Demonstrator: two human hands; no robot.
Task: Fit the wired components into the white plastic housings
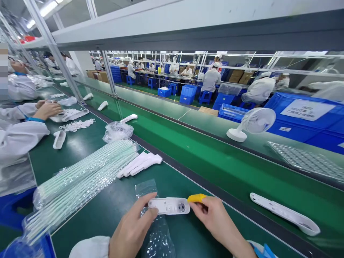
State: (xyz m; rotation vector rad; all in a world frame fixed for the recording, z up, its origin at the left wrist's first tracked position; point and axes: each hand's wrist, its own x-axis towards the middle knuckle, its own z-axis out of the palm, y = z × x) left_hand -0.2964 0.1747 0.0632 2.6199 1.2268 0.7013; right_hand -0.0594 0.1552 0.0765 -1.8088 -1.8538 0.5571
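My left hand [133, 227] grips the left end of a white plastic housing [168, 206] that has a round hole near its right end. My right hand [215, 220] pinches a small yellow tool [196, 197] against the housing's right end. Both hands hover just above the green table, over a clear plastic bag [158, 236]. Beyond them lies a small stack of white plastic shells [139, 164].
Long clear blister trays [80, 181] lie to the left. The green conveyor belt [215, 157] carries white housings [285, 214]. A white desk fan [254, 123] stands beyond it. A co-worker's hands [47, 109] work at far left. Blue crates [303, 114] sit at right.
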